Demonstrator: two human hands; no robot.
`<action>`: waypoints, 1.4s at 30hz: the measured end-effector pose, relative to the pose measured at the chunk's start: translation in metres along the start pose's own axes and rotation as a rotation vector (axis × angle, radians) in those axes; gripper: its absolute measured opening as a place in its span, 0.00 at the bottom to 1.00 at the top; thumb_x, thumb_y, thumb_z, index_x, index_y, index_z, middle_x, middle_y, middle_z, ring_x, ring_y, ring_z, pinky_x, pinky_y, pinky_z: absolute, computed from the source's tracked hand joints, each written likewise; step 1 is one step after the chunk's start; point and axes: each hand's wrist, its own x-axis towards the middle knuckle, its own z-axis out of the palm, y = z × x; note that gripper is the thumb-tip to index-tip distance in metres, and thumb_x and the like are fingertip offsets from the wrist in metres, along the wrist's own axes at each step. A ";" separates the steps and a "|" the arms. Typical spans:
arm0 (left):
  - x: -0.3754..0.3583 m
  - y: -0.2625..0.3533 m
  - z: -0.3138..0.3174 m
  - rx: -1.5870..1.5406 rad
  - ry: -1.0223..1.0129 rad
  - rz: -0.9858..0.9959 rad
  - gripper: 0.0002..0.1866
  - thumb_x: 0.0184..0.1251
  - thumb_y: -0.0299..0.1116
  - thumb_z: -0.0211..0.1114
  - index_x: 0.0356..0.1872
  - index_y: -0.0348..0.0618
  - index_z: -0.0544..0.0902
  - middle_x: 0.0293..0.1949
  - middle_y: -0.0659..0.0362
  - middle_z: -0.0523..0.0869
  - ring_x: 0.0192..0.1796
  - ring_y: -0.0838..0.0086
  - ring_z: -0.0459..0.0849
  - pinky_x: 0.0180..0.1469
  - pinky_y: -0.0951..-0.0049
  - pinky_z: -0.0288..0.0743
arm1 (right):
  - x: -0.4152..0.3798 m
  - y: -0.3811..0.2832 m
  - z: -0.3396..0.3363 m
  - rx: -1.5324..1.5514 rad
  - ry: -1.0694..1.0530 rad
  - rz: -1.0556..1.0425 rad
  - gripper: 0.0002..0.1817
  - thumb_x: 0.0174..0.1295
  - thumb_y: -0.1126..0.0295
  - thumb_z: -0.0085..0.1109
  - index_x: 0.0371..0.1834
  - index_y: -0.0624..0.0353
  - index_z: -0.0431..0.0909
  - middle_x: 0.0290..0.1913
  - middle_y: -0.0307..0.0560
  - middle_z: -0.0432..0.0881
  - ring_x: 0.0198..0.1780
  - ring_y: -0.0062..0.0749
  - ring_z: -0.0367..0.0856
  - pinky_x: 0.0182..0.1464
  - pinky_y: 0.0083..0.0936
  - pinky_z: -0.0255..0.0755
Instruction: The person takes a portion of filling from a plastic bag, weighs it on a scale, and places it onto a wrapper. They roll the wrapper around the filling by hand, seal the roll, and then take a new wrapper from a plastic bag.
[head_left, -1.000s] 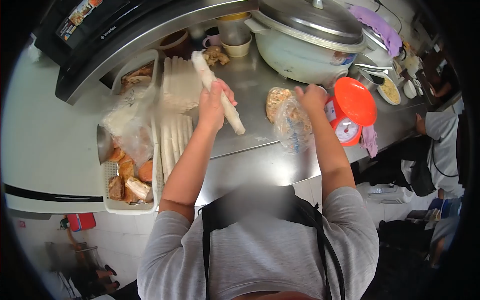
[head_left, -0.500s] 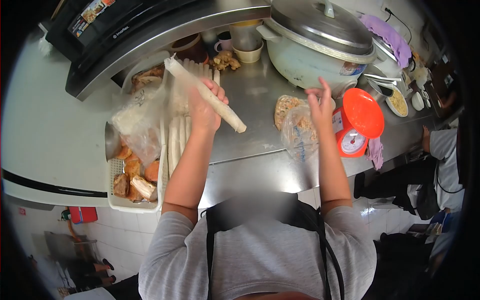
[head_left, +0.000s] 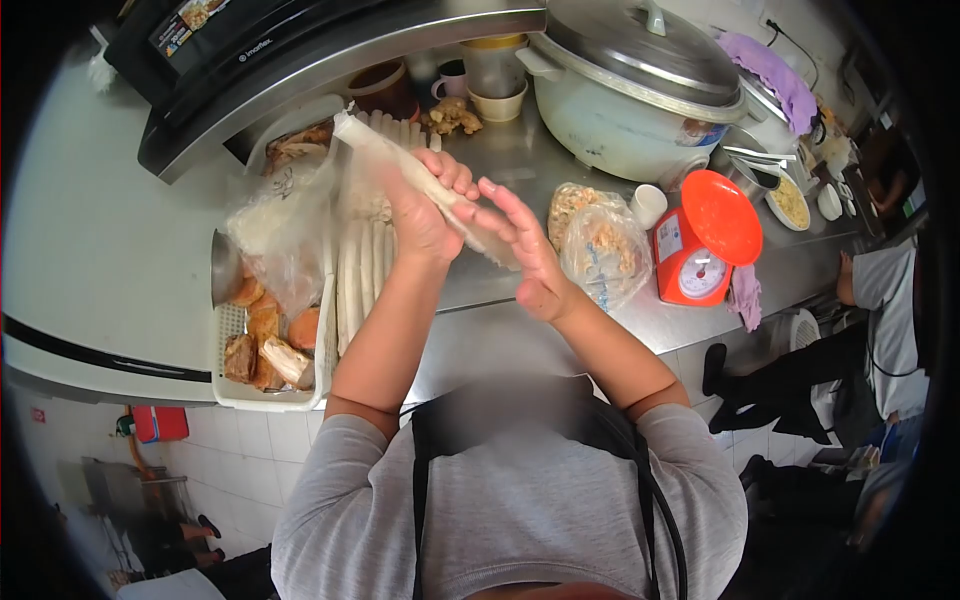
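My left hand [head_left: 428,205] is closed around a long white wrapped roll [head_left: 378,148], which slants from upper left to lower right above the counter. The roll's upper end looks twisted. Against its lower part lies my right hand [head_left: 525,245], fingers stretched out and not wrapped round it; the lower tip is partly hidden and smeared by motion. Several similar white rolls [head_left: 362,275] lie side by side just left of my left wrist. Right of my right hand, a clear plastic bag [head_left: 605,262] holds a chopped, orange-flecked mixture.
A red kitchen scale [head_left: 692,275] and a white cup [head_left: 648,205] stand to the right. Behind is a large lidded pot [head_left: 630,115], with ginger [head_left: 452,117] further left. A white basket [head_left: 268,398] holds brownish food pieces at the left. Another person's sleeve [head_left: 885,280] shows at far right.
My right hand has swung left from beside the scale onto the lower part of the roll. The bag and cup behind it now show fully. My left hand keeps its hold.
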 end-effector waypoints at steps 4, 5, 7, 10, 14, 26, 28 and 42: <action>-0.004 0.002 0.009 -0.070 0.035 -0.017 0.30 0.55 0.69 0.45 0.22 0.48 0.65 0.18 0.63 0.63 0.22 0.74 0.64 0.26 0.74 0.63 | 0.007 -0.007 -0.005 -0.444 0.082 -0.171 0.37 0.51 0.51 0.55 0.59 0.62 0.57 0.50 0.52 0.71 0.58 0.46 0.61 0.59 0.39 0.50; -0.005 0.003 0.012 -0.064 0.049 -0.031 0.30 0.55 0.69 0.45 0.22 0.48 0.65 0.18 0.63 0.63 0.22 0.74 0.63 0.26 0.74 0.62 | 0.008 -0.011 -0.006 -0.586 0.084 -0.184 0.36 0.50 0.55 0.59 0.58 0.61 0.59 0.49 0.51 0.71 0.56 0.47 0.63 0.58 0.39 0.52; -0.007 0.000 0.014 -0.069 0.009 -0.034 0.30 0.54 0.69 0.45 0.22 0.48 0.64 0.18 0.63 0.63 0.22 0.74 0.64 0.26 0.74 0.62 | 0.014 -0.014 0.000 -0.649 0.108 -0.132 0.36 0.45 0.61 0.63 0.58 0.61 0.59 0.48 0.51 0.69 0.52 0.45 0.65 0.56 0.39 0.54; -0.012 -0.003 0.015 -0.091 -0.062 -0.076 0.30 0.54 0.69 0.45 0.22 0.48 0.64 0.18 0.63 0.63 0.22 0.74 0.64 0.26 0.74 0.62 | 0.018 -0.005 0.003 -0.520 0.214 0.056 0.36 0.45 0.64 0.64 0.58 0.62 0.59 0.48 0.50 0.67 0.49 0.41 0.66 0.55 0.37 0.57; -0.011 0.000 0.011 -0.120 -0.185 -0.086 0.31 0.52 0.70 0.46 0.22 0.48 0.64 0.18 0.63 0.63 0.23 0.74 0.64 0.26 0.73 0.63 | 0.005 0.013 0.006 -0.092 0.248 0.359 0.35 0.50 0.62 0.62 0.59 0.63 0.57 0.48 0.48 0.65 0.48 0.32 0.66 0.54 0.29 0.60; -0.009 -0.014 0.001 0.202 -0.172 0.075 0.35 0.42 0.76 0.48 0.19 0.48 0.65 0.19 0.65 0.65 0.32 0.72 0.65 0.38 0.73 0.63 | 0.018 0.020 0.007 0.185 0.160 0.602 0.23 0.59 0.63 0.55 0.52 0.64 0.60 0.37 0.40 0.70 0.39 0.18 0.68 0.42 0.17 0.66; -0.007 -0.013 -0.002 0.142 -0.221 0.099 0.34 0.46 0.74 0.48 0.19 0.47 0.66 0.18 0.65 0.64 0.31 0.72 0.64 0.40 0.73 0.61 | 0.019 0.022 0.009 0.403 0.255 0.666 0.22 0.57 0.63 0.57 0.49 0.63 0.61 0.35 0.39 0.72 0.36 0.16 0.69 0.39 0.15 0.66; 0.001 -0.009 -0.013 -0.012 -0.175 0.042 0.32 0.52 0.71 0.44 0.19 0.48 0.66 0.16 0.64 0.62 0.28 0.71 0.64 0.37 0.72 0.61 | -0.008 0.024 0.001 0.397 0.107 0.770 0.18 0.55 0.62 0.60 0.43 0.61 0.71 0.34 0.40 0.77 0.33 0.17 0.73 0.35 0.15 0.68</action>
